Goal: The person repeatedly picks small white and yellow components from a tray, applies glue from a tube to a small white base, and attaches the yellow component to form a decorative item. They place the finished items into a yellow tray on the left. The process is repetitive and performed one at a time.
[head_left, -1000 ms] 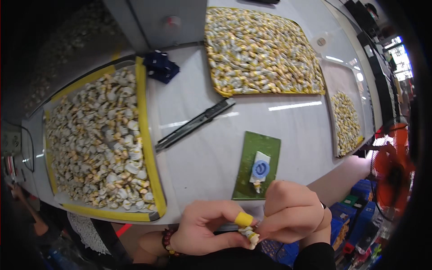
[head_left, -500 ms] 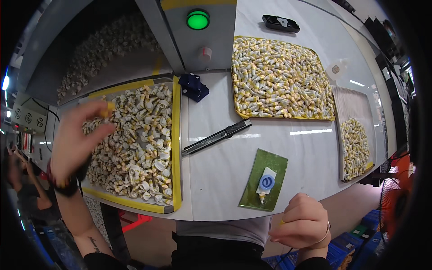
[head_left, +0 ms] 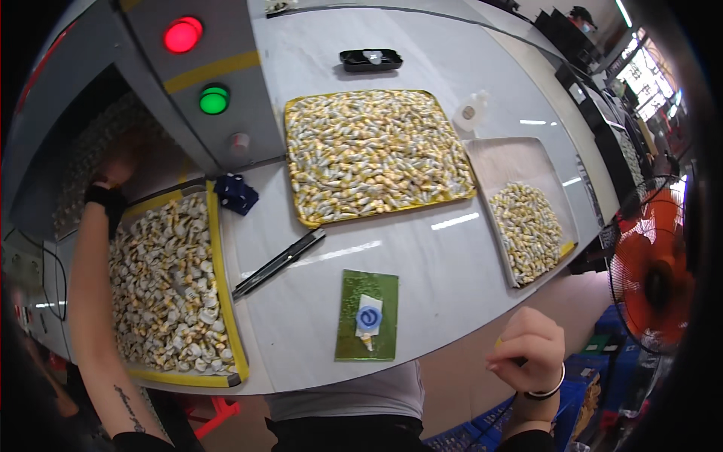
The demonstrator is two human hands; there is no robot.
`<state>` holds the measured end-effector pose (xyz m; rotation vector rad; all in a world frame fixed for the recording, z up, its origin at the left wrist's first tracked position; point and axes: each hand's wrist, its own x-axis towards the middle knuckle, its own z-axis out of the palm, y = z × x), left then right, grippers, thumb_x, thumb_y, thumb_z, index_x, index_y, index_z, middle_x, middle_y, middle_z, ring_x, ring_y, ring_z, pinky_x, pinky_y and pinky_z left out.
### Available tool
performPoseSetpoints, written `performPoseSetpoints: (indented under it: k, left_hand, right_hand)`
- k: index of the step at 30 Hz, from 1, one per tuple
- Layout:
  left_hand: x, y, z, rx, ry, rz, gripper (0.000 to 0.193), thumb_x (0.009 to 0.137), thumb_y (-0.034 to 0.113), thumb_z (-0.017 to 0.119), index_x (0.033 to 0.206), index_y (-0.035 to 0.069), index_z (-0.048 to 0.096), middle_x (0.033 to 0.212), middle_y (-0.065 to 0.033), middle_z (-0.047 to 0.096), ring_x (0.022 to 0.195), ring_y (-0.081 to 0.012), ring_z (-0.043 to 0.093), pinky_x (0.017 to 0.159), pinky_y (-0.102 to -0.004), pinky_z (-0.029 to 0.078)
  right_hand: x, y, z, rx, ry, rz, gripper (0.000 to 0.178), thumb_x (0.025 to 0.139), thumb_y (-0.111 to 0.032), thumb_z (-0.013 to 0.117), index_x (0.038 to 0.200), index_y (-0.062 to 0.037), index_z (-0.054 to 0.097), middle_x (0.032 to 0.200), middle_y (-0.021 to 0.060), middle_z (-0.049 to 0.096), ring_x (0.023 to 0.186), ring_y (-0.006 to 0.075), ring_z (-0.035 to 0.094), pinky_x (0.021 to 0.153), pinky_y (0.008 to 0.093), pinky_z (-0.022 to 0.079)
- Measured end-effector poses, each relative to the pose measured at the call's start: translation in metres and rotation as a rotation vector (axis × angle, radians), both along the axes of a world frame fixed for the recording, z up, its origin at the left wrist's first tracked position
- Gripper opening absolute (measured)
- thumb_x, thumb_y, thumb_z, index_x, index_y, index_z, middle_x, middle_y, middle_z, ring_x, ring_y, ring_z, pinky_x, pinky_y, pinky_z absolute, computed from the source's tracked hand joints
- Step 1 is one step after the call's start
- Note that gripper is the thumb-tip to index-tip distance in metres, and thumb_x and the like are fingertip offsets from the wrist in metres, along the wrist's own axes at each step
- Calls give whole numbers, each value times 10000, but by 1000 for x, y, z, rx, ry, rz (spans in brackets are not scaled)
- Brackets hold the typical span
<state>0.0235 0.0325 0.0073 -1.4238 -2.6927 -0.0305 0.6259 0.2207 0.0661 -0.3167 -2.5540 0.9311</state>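
Observation:
My left hand (head_left: 120, 162) reaches into the dark opening of the grey machine (head_left: 151, 102), above a heap of small pale pieces. Shadow hides its fingers. Below that forearm lies a yellow-edged tray (head_left: 233, 331) filled with small white-and-yellow pieces. My right hand (head_left: 533, 343) is closed, held off the table's front edge at the right. A bit of yellow shows at its fingertips, too small to name. Nearest to it on the table is a green mat (head_left: 348, 346) bearing a white pad with a blue round piece (head_left: 368, 318) and one small white-and-yellow piece (head_left: 367, 343).
A dark folding-handle tool (head_left: 279, 264) lies mid-table, with dark blue cloth (head_left: 236, 194) beside the machine. A full tray (head_left: 339, 221) and a partly filled tray (head_left: 504, 154) stand farther right. Behind are a black case (head_left: 370, 68) and clear bottle (head_left: 468, 113). An orange fan (head_left: 651, 256) stands at right.
My left hand has gone from above the left tray into the machine opening. My right hand stays closed near the table's edge. The view has swung, bringing a red light into sight.

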Motion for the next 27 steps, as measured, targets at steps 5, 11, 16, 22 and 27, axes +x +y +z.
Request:
performPoseSetpoints:
  k: [5,11,16,22,27]
  left_hand:
    - [-43,-43,-24,3,59,11,372,913,169,459,1266,56,491,1319,-180,459,1214,-332,437,1019,-388,339]
    - [-31,-30,-19,24,151,79,420,922,227,447,1290,24,443,1281,-210,480,1158,-361,472,977,-408,363]
    - [-29,-56,10,91,103,48,361,869,155,528,1205,29,496,1062,-137,609,939,-295,588,798,-371,460]
    - [167,-51,76,724,-784,-11,332,807,118,634,1086,-12,508,962,-66,531,751,-88,547,654,-236,471]
    - [272,-117,83,890,-1235,-368,269,736,66,736,941,-46,603,963,-166,566,692,-138,610,520,-209,523]
  right_hand:
    - [-31,61,18,92,27,8,187,666,-36,730,831,-38,642,749,48,606,681,144,558,586,251,419]
    - [-118,175,-3,-588,227,-425,607,721,-201,746,1197,63,476,1063,145,578,995,173,544,851,316,421]
    - [-168,250,-48,-466,-88,-488,606,699,-228,769,1164,62,510,1031,152,608,937,174,577,807,322,444]
    - [-130,210,-25,-174,73,-280,306,792,-215,688,980,6,589,802,49,648,718,105,597,639,243,466]
    - [-90,63,14,51,-307,39,237,790,-205,662,891,-38,528,667,98,604,581,214,607,517,293,462]
